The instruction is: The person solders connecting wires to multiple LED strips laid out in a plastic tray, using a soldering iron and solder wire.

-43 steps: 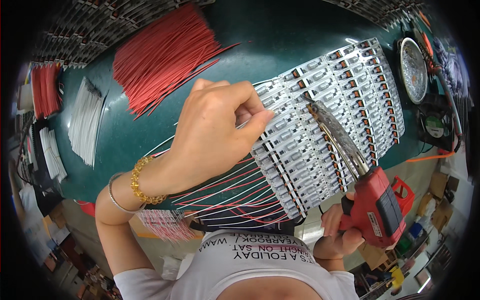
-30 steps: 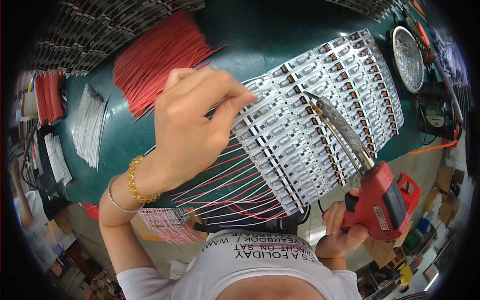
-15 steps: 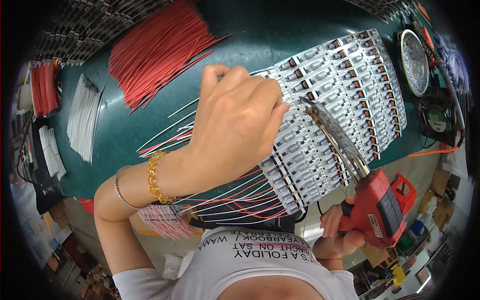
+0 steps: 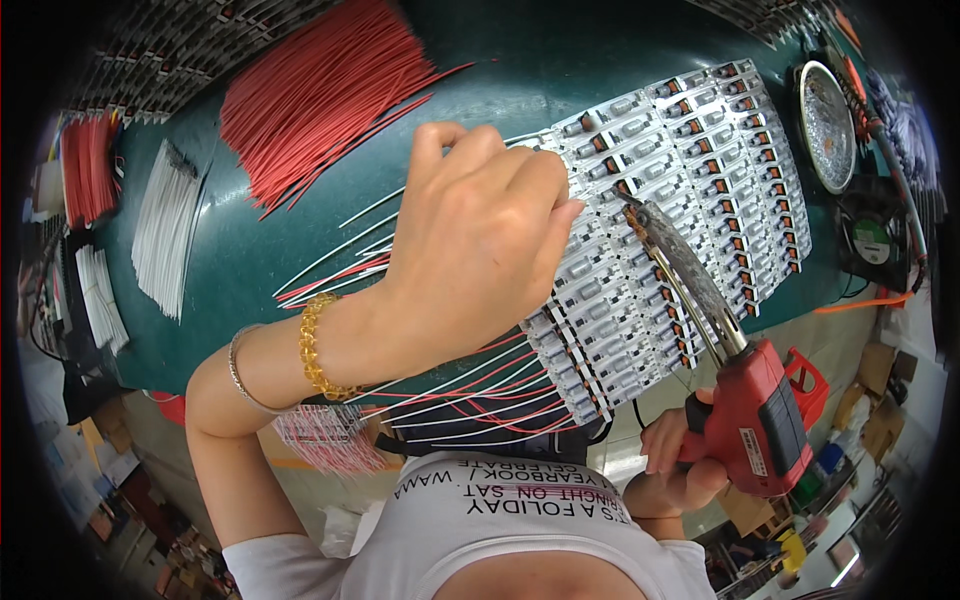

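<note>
My right hand (image 4: 680, 455) grips the handle of a red and black soldering gun (image 4: 755, 420). Its long metal barrel slants up and left, and the darkened tip reaches over a large panel of small silver circuit boards (image 4: 690, 200). Over the panel's left edge, my left hand (image 4: 485, 225) is closed in a pinch with its back toward me. Whatever lies between those fingertips is hidden, a little left of the soldering tip. Red and white wires (image 4: 490, 385) stick out leftward from the panel's left edge, partly under my left wrist.
A thick bundle of red wires (image 4: 320, 95) lies on the green table (image 4: 250, 270), with white wire bundles (image 4: 165, 230) farther left. At the right stand a round metal dish (image 4: 828, 125) and a black fan (image 4: 875, 235). More board panels (image 4: 170, 50) lie at the far left.
The soldering gun's tip has shifted slightly right and stays over the panel. My left hand keeps its pinch, moved only a little.
</note>
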A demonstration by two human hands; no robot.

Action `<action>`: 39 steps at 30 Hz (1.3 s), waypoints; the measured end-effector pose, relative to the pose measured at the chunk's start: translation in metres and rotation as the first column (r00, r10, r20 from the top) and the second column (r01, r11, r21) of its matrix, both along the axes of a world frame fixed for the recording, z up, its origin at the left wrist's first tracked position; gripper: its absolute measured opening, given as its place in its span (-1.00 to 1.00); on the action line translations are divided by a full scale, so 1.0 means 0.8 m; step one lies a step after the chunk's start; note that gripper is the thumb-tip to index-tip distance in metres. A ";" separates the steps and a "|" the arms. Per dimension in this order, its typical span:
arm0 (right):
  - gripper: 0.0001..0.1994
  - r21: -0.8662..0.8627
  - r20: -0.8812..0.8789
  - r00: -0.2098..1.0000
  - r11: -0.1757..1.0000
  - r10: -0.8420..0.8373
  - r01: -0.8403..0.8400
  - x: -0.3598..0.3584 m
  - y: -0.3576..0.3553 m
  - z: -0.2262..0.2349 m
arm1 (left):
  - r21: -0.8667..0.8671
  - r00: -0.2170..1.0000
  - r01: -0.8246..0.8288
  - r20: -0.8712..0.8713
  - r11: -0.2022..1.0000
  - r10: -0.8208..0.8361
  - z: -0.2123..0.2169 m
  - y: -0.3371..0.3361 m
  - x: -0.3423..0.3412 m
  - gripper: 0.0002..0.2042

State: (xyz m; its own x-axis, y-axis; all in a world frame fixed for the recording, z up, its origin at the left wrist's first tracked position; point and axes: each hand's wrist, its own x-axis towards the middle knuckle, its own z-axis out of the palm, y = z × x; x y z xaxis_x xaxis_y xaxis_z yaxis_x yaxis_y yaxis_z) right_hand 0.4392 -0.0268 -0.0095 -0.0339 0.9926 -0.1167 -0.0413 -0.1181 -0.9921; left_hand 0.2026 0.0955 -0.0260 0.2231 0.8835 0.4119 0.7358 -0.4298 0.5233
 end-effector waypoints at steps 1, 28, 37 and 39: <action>-0.13 -0.026 0.002 1.000 0.999 -0.022 0.022 -0.002 0.000 0.002 | -0.010 1.000 -0.002 0.000 1.000 0.002 0.000 0.000 0.000 -0.83; -0.06 -0.103 -0.198 0.977 0.993 -0.082 0.063 0.007 -0.011 0.003 | -0.079 0.997 0.053 0.052 0.995 -0.049 0.006 -0.006 0.004 -0.88; -0.09 -0.061 -0.152 0.979 0.990 -0.137 0.130 0.001 -0.008 0.003 | -0.053 0.996 0.088 0.010 0.995 -0.088 0.008 -0.006 0.002 -0.88; -0.14 -0.030 -0.116 0.982 0.989 -0.148 0.145 0.003 -0.007 0.003 | -0.060 0.993 0.119 0.005 0.991 -0.119 0.009 -0.005 0.001 -0.88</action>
